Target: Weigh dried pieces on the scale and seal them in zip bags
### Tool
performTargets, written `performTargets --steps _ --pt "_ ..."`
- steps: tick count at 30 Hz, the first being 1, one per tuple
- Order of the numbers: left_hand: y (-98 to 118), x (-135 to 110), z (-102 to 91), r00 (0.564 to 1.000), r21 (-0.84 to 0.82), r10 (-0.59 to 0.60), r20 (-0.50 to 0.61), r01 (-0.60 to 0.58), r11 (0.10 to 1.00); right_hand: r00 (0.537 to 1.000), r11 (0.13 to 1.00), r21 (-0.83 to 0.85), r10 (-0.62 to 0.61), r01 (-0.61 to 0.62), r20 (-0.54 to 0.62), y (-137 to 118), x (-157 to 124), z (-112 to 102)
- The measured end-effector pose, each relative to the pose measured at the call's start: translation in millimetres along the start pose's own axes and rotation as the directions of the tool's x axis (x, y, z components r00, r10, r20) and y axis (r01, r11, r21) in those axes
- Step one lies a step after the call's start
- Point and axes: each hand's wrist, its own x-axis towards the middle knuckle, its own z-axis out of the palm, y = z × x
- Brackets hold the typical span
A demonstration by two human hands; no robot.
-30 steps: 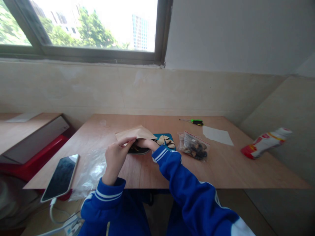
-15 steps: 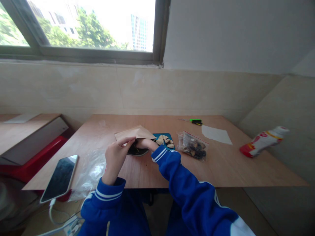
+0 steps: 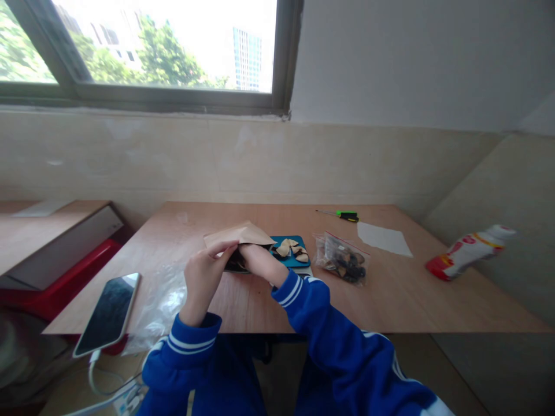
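A brown paper pouch [image 3: 238,234] lies on the wooden table [image 3: 281,300], its mouth facing me. My left hand [image 3: 206,277] pinches the pouch's upper lip and holds it up. My right hand [image 3: 255,258] is at the mouth, its fingertips hidden inside among dark contents; whether they grip anything is hidden. Just right of the pouch sits a blue tray [image 3: 291,254] with several pale dried slices. A clear zip bag [image 3: 342,260] of dark dried pieces lies further right.
A phone [image 3: 108,312] on a cable rests at the table's left front corner beside crumpled clear plastic [image 3: 162,300]. A green-handled screwdriver [image 3: 344,215] and a white paper sheet [image 3: 384,238] lie at the back right. A white-and-red bottle [image 3: 468,251] lies tipped on the right ledge.
My right arm has drawn back toward me, uncovering more of the blue tray and my wrist. My left hand has kept its hold on the pouch.
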Motion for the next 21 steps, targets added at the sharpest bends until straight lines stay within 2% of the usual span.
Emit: performTargets --steps 4,7,11,13,15,18,21 --pt "0 3 -2.0 1.0 0.01 -0.008 -0.03 0.009 1.0 0.996 0.985 -0.173 -0.002 0.017 0.086 -14 -20 -17" --pt "1 5 -3.5 0.999 0.025 -0.001 -0.035 0.002 1.0 0.997 0.972 -0.23 -0.042 0.056 0.065 -15 -28 -28" --pt "4 7 -4.4 1.0 0.046 0.0 -0.031 0.001 0.999 0.991 0.992 0.079 -0.093 0.101 -0.094 -1 -36 -36" --pt "5 7 -4.6 0.999 0.053 -0.009 -0.036 0.011 0.999 0.984 0.961 0.263 -0.035 0.081 -0.175 8 -42 -39" --pt "5 8 -4.9 0.999 0.055 -0.021 -0.04 0.024 0.998 0.974 0.891 0.45 0.055 0.051 -0.219 17 -50 -42" --pt "4 9 -5.6 0.998 0.058 -0.03 -0.049 0.032 0.998 0.954 0.722 0.691 0.194 0.02 -0.23 34 -65 -48" --pt "1 11 -5.3 0.997 0.074 -0.036 -0.07 0.041 0.996 0.905 0.626 0.779 0.351 -0.034 -0.242 58 -85 -52"
